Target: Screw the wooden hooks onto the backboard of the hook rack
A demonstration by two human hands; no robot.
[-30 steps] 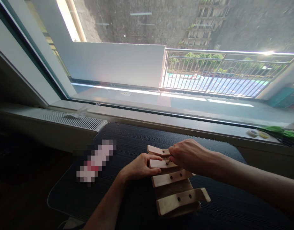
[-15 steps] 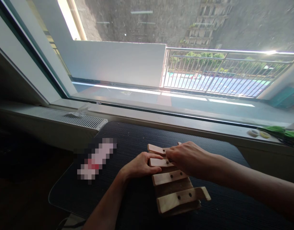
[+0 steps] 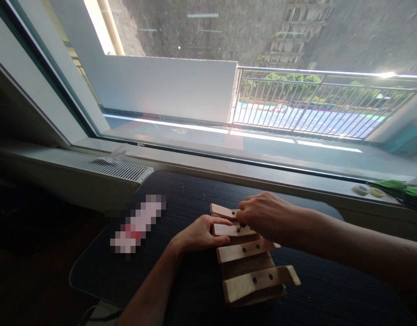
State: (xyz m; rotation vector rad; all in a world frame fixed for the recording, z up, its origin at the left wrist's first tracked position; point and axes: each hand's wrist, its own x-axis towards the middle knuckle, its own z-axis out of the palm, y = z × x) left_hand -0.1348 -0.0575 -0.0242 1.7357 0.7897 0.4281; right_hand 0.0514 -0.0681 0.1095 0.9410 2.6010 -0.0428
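Note:
A wooden rack of several pale slats (image 3: 249, 262) fixed across darker rails lies on a black ribbed table (image 3: 181, 280). My left hand (image 3: 198, 235) rests at the rack's left side, fingers curled and pressing on the end of the second slat from the far end. My right hand (image 3: 262, 216) hovers over the two far slats, fingers pinched together at a small dark piece in a slat's hole; what it pinches is too small to name.
A pixelated white and red object (image 3: 136, 222) lies on the table's left. Behind the table run a window sill, a white vent grille (image 3: 93, 164) and a large window. Green material and small rolls (image 3: 391, 188) sit on the sill at right.
My right hand has lifted slightly and shifted its pinch over the second slat. My left hand and the rack stay put.

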